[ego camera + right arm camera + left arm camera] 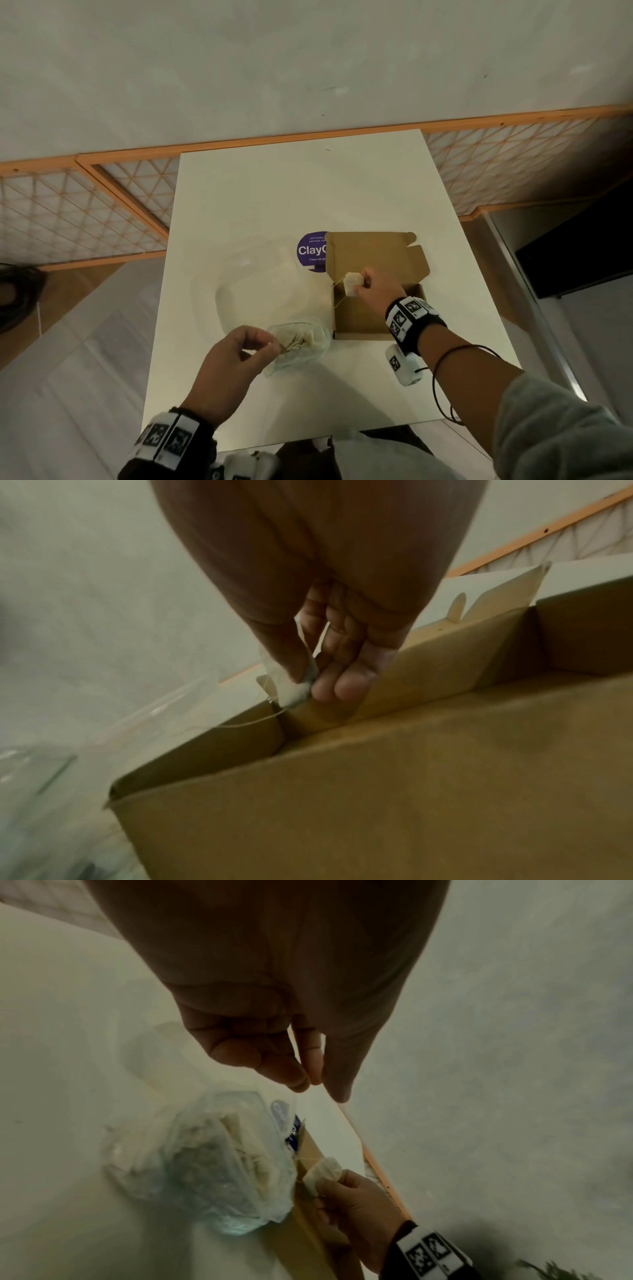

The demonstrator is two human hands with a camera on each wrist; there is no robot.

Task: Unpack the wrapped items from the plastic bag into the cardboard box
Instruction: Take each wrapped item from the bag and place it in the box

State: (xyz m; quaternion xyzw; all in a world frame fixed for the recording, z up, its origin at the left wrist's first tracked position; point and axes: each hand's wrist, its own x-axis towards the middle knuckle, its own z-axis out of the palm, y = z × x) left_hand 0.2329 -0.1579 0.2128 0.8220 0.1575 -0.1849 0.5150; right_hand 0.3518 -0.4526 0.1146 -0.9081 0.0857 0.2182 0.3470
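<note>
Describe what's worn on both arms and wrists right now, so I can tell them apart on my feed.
Both hands are bare. The right wrist band is black with white square-code tags; a white tagged block hangs below it, a thin dark cord loops the forearm, and a grey sleeve is pushed up. The left wrist band matches.

Both wrists wear black bands (416,322) carrying white blocks printed with black square codes. The right forearm has a thin dark cord (445,373) looped at its 6 o'clock side and a grey sleeve (561,435).
</note>
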